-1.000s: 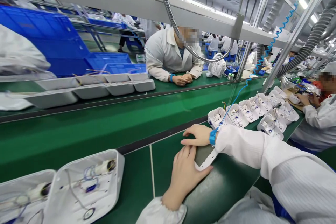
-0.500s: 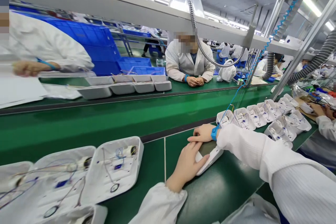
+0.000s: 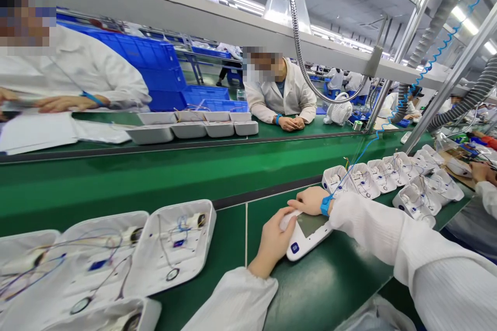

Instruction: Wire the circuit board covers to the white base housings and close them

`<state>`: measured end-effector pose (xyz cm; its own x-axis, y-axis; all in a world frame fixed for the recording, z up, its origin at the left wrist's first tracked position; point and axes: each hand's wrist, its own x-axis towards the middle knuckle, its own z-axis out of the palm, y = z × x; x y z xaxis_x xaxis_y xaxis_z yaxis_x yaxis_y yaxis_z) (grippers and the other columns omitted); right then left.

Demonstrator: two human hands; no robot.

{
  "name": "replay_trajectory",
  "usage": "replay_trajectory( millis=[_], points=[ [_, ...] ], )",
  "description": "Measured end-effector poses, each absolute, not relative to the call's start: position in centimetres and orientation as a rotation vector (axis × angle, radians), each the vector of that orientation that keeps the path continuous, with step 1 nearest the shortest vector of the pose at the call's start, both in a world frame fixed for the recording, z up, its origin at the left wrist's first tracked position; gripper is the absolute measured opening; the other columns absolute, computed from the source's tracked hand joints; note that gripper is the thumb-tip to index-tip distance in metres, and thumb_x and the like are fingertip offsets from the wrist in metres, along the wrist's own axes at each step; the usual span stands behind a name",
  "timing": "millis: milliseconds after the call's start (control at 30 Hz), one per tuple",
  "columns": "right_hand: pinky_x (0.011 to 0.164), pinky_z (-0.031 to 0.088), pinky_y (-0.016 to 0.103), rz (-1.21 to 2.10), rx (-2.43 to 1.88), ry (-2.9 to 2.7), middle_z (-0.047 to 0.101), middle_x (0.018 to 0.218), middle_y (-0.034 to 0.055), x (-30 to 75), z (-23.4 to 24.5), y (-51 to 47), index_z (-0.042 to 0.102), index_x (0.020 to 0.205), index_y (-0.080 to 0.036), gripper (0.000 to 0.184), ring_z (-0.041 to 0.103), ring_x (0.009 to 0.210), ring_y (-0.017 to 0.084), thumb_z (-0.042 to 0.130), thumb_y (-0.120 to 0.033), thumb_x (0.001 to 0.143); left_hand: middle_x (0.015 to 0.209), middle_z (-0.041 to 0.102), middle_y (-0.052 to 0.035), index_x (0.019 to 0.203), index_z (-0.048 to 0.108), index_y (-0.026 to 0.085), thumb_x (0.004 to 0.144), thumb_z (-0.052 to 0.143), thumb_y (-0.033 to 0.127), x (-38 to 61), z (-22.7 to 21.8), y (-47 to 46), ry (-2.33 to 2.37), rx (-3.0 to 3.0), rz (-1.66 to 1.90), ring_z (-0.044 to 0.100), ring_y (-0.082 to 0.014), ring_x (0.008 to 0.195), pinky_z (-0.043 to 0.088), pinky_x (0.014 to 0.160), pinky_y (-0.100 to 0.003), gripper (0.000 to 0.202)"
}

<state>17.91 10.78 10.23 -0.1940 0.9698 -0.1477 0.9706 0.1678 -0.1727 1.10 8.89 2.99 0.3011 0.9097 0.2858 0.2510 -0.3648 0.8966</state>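
Observation:
A white device cover (image 3: 307,235) with a grey screen window and a blue button lies on the green bench in front of me. My left hand (image 3: 273,240) grips its near left end, fingers curled over the edge. My right hand (image 3: 310,200), with a blue wrist strap (image 3: 325,205) on a coiled blue cord, rests on its far edge, fingers bent against it. Open white housings (image 3: 171,253) with loose wires inside lie in a row to my left.
A green conveyor belt (image 3: 155,176) runs across behind the bench. More wired white housings (image 3: 388,173) are lined up at right, next to a co-worker's hand (image 3: 479,170). Across the belt sit two people in white coats, with white trays (image 3: 198,126) and blue crates (image 3: 155,67).
My view has shifted right and down a little. My left hand has slid off the cover's top toward its left end, so the screen window and blue button now show. My right hand stays on the far edge.

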Motion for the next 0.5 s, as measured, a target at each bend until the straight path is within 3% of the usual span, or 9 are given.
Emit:
replay_trajectory(
  millis=[167,333,500],
  points=[
    [0.074,0.046,0.032,-0.355,2.299,2.320,0.075,0.084,0.0104,19.1,9.7,10.1,0.074,0.084,-0.018,0.055,0.069,0.084,0.024,0.036,-0.055,0.099,0.101,0.069,-0.0109,0.106,0.061,0.014,0.078,0.057,0.054,1.0,3.7,8.9,1.031,1.435,0.988,0.065,-0.0251,0.088,0.053,0.077,-0.037,0.050],
    [0.072,0.043,0.031,-0.377,2.695,2.274,0.072,0.080,0.0110,21.4,7.8,9.0,0.070,0.078,-0.017,0.050,0.067,0.079,0.023,0.033,-0.042,0.101,0.114,0.066,-0.0131,0.139,0.044,0.017,0.079,0.061,0.068,1.4,3.8,7.5,0.685,1.040,0.692,0.066,-0.0274,0.094,0.055,0.069,-0.035,0.082],
    [0.064,0.041,0.030,-0.522,3.091,2.340,0.067,0.068,0.0069,20.7,4.1,6.4,0.062,0.068,-0.020,0.059,0.063,0.069,0.021,0.023,-0.050,0.102,0.125,0.064,-0.0164,0.140,0.050,0.014,0.082,0.056,0.075,1.0,2.8,7.7,0.492,1.147,0.741,0.061,-0.0340,0.112,0.050,0.094,-0.044,0.084]
  ],
)
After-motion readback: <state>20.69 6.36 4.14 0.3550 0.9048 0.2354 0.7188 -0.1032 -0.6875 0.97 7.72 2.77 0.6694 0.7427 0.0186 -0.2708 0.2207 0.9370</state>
